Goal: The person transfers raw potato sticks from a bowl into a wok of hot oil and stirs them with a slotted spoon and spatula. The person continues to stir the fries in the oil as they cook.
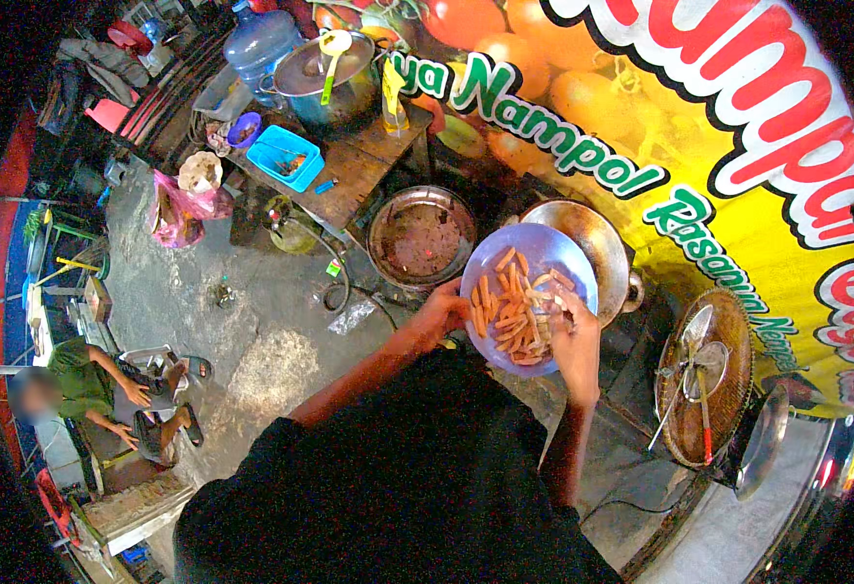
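A round bluish-purple bowl (481, 270) holds many brown-orange strips of food (518, 325), cut like thick sticks. At its left rim, my left hand (450, 306) grips the bowl. My right hand (574, 332) reaches over the right rim, its curled fingers among the strips. Blur hides whether any strip is pinched there. Partly covered by the bowl, a metal wok (609, 252) with a loop handle sits just beyond it. To the left of the wok lies a wide round pan (419, 237) with a dark, stained bottom.
A wooden table (357, 186) bears a lidded pot (317, 77), a blue plastic tub (270, 150) and a bottle (395, 109). Right, a woven tray (719, 328) holds strainers. A hose (332, 252) crosses the floor. A person (80, 387) sits far left. A printed banner (689, 124) hangs behind.
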The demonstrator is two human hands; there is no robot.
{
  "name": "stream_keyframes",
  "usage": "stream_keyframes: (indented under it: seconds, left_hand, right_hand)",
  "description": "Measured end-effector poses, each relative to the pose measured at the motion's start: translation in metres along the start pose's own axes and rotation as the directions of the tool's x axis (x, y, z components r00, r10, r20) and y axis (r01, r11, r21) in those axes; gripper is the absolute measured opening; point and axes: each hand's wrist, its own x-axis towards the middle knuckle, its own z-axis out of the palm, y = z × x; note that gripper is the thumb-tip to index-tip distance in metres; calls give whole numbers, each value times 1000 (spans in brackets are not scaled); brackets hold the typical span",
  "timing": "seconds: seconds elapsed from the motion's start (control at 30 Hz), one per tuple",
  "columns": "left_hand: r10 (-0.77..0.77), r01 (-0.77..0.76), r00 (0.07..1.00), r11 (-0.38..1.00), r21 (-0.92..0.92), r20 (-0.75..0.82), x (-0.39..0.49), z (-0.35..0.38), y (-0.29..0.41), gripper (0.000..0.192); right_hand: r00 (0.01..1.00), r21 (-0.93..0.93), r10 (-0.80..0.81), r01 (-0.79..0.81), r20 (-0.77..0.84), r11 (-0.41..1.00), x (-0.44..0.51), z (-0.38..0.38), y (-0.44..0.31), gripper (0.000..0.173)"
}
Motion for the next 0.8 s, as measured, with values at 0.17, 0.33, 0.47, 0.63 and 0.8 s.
stream_keyframes:
  seconds: [0.17,0.33,0.47,0.63,0.8]
  left_hand:
    - [-12,11,995,1000,13,99,1,2,-4,63]
    - [-27,21,995,998,63,93,5,7,-16,61]
    - [-47,41,997,995,91,67,0,10,-21,58]
    - [-52,47,998,985,168,22,-7,11,-15,52]
    - [-24,19,998,997,81,60,-9,24,-11,55]
  right_hand:
    - [998,39,52,-51,-24,998,-7,-7,-2,29]
    - [1000,-18,-4,4,-8,1000,-12,-6,1,23]
    - [996,-11,-46,45,-71,999,-19,-6,3,21]
    - [990,-51,-63,57,-130,997,-25,-13,12,23]
    - [974,-205,-125,85,-188,975,-27,-19,19,23]
